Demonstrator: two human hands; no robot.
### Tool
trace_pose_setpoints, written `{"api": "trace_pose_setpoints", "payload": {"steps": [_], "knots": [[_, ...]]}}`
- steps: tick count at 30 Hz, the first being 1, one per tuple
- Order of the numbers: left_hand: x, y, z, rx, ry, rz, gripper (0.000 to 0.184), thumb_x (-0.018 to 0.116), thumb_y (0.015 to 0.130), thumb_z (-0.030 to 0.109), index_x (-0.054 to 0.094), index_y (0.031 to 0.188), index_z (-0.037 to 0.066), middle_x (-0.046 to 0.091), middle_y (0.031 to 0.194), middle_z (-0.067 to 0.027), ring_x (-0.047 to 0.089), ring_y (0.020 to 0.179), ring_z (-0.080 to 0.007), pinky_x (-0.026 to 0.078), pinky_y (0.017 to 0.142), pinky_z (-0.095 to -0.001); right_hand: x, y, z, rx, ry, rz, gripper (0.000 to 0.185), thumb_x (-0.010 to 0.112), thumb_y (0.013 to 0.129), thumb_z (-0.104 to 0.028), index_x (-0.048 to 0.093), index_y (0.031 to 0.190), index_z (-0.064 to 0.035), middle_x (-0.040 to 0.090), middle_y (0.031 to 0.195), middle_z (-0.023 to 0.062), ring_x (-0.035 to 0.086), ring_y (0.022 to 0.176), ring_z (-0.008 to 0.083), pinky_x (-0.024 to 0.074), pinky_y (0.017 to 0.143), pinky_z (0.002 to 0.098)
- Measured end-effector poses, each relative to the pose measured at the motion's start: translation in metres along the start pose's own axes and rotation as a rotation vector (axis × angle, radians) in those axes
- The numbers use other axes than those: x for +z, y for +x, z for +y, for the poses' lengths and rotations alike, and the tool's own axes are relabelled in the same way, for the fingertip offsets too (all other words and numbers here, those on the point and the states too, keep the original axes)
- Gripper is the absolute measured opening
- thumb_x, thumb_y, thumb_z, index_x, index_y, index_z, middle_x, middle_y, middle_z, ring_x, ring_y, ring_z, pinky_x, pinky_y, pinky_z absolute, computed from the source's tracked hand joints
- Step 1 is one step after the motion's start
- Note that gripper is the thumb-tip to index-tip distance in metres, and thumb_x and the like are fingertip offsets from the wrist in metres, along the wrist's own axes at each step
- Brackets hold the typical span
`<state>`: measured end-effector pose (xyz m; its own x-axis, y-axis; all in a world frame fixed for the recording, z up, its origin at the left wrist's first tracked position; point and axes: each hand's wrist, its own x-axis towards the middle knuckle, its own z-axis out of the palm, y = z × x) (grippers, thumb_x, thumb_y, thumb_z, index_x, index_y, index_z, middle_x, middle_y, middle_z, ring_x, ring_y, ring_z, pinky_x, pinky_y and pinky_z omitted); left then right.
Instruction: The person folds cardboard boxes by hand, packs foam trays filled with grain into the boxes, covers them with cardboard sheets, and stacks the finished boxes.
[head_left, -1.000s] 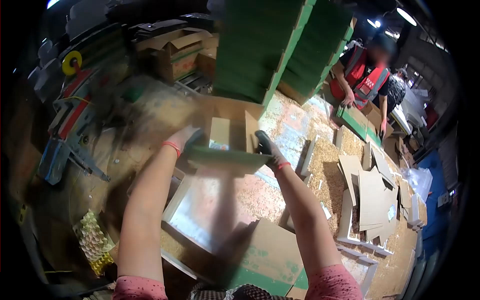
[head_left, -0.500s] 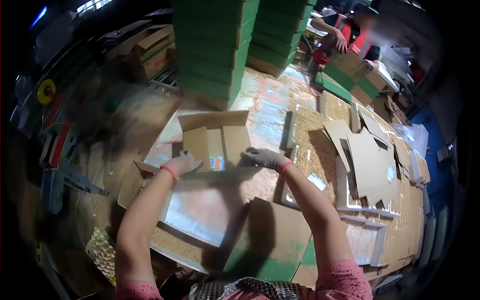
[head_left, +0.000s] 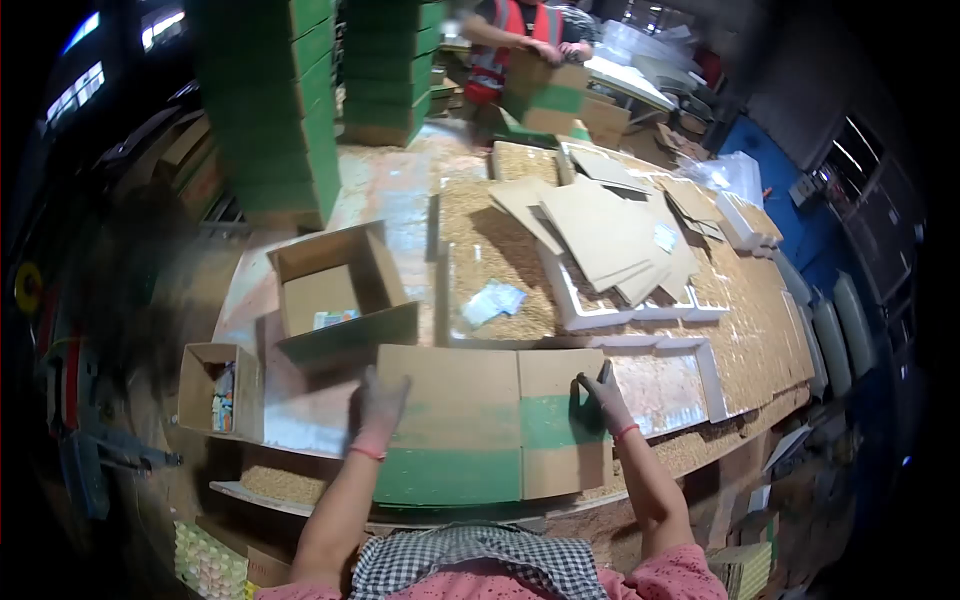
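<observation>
A folded-flat cardboard box (head_left: 450, 425), brown with a green band, is held up in front of me at the table's near edge. My left hand (head_left: 382, 405), in a grey glove, is closed on its left edge. At the upper right edge my gloved right hand (head_left: 605, 398) grips the same box with thumb and fingers. Beyond it on the left stands an open cardboard box (head_left: 395, 268) with its flaps up and a coloured packet (head_left: 335, 318) on its bottom. A small carton (head_left: 250, 395) holding several packets sits at the table's left edge.
Flat cardboard sheets (head_left: 600, 235) lie piled on white foam trays filled with sawdust-like material (head_left: 490, 215). Clear packets (head_left: 492, 302) rest on that filling. Tall stacks of green boxes (head_left: 270, 120) rise at the back left. A co-worker in a red vest (head_left: 515, 25) handles another box at the back.
My hands have left the open box and now hold the flat box nearer to me. The open box's flaps have been spread, showing its inside. The view has turned right.
</observation>
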<state>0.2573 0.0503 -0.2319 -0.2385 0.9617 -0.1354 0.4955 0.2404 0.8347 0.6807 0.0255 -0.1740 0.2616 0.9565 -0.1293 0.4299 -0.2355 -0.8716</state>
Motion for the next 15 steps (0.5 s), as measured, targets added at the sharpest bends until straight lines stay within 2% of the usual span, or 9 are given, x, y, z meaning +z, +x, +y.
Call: {"api": "trace_pose_setpoints", "payload": {"steps": [1,3,5,7,8,11,12,13,15], "knots": [[-0.032,-0.024,0.046,0.032,-0.369,-0.122,0.057,0.063,0.091,0.018,0.037,0.135,-0.006,0.061,0.112,-0.0207,0.058,0.103,-0.0272,0.047,0.091,-0.0345,-0.008,-0.009,-0.026,-0.095,0.228,-0.017,0.054,0.049,0.089,-0.011,0.035,0.14,0.0025,0.049,0.131,0.0128,0.048,0.116,0.0179,0.0393,0.097,0.0267],[-0.041,-0.05,0.064,0.0,-0.774,0.029,0.066,0.063,0.09,0.016,0.028,0.143,-0.003,0.052,0.129,-0.0213,0.052,0.116,-0.0255,0.043,0.099,-0.0336,-0.026,-0.015,-0.075,-0.272,0.478,0.157,0.054,0.044,0.084,-0.003,0.037,0.137,0.0037,0.051,0.126,0.0117,0.049,0.111,0.0161,0.0404,0.094,0.0251],[-0.064,-0.048,0.055,0.258,-0.74,0.114,0.068,0.063,0.09,0.013,0.026,0.144,-0.004,0.047,0.134,-0.0125,0.051,0.117,-0.0205,0.042,0.103,-0.032,-0.058,-0.003,-0.113,-0.349,0.507,0.19,0.054,0.04,0.08,0.001,0.042,0.134,0.0042,0.053,0.12,0.0096,0.049,0.108,0.0148,0.0411,0.093,0.0252],[-0.086,-0.08,0.136,0.65,-0.236,0.499,0.085,0.069,0.087,0.025,0.018,0.15,0.001,0.022,0.152,-0.02,0.028,0.138,-0.0314,0.031,0.111,-0.0438,-0.074,-0.005,-0.138,-0.443,0.622,0.175,0.054,0.039,0.079,0.001,0.044,0.132,0.0043,0.055,0.118,0.0087,0.049,0.107,0.0146,0.0413,0.093,0.0253],[-0.101,-0.1,0.178,0.768,0.12,0.66,0.088,0.071,0.084,0.024,0.017,0.15,0.002,0.027,0.149,-0.0192,0.032,0.135,-0.0306,0.034,0.109,-0.0414,-0.073,-0.002,-0.139,-0.485,0.626,0.206,0.053,0.039,0.078,0.001,0.046,0.131,0.0026,0.054,0.117,0.0085,0.049,0.107,0.0151,0.0402,0.095,0.0256],[-0.116,-0.135,0.258,0.931,0.921,0.453,0.089,0.075,0.072,0.049,0.039,0.144,0.01,0.033,0.147,-0.021,0.035,0.134,-0.0405,0.037,0.107,-0.0474,-0.057,0.008,-0.11,-0.516,0.688,0.038,0.056,0.039,0.076,0.0,0.046,0.132,0.0025,0.052,0.119,0.0096,0.048,0.113,0.0189,0.0355,0.102,0.0278],[-0.114,-0.127,0.266,0.893,0.941,0.206,0.081,0.072,0.075,0.05,0.044,0.139,0.009,0.042,0.141,-0.0204,0.041,0.128,-0.04,0.04,0.103,-0.0462,-0.062,0.006,-0.114,-0.573,0.646,0.029,0.062,0.04,0.076,-0.002,0.041,0.137,0.0025,0.051,0.12,0.0095,0.046,0.116,0.0193,0.0342,0.105,0.0297],[-0.112,-0.121,0.268,0.846,0.952,-0.043,0.074,0.069,0.078,0.051,0.049,0.135,0.008,0.05,0.135,-0.0198,0.048,0.122,-0.0395,0.043,0.099,-0.0449,-0.066,-0.008,-0.132,-0.653,0.423,0.21,0.065,0.047,0.078,-0.006,0.036,0.141,0.0004,0.049,0.125,0.0123,0.046,0.12,0.0223,0.0335,0.106,0.0309],[-0.115,-0.123,0.276,0.747,0.855,-0.174,0.066,0.065,0.081,0.052,0.052,0.129,0.008,0.055,0.127,-0.0185,0.053,0.117,-0.0373,0.043,0.098,-0.0451,-0.077,-0.042,-0.175,-1.017,-0.181,0.434,0.066,0.061,0.082,-0.021,0.036,0.141,-0.0022,0.046,0.131,0.0192,0.043,0.125,0.0317,0.0287,0.111,0.0461]]}}
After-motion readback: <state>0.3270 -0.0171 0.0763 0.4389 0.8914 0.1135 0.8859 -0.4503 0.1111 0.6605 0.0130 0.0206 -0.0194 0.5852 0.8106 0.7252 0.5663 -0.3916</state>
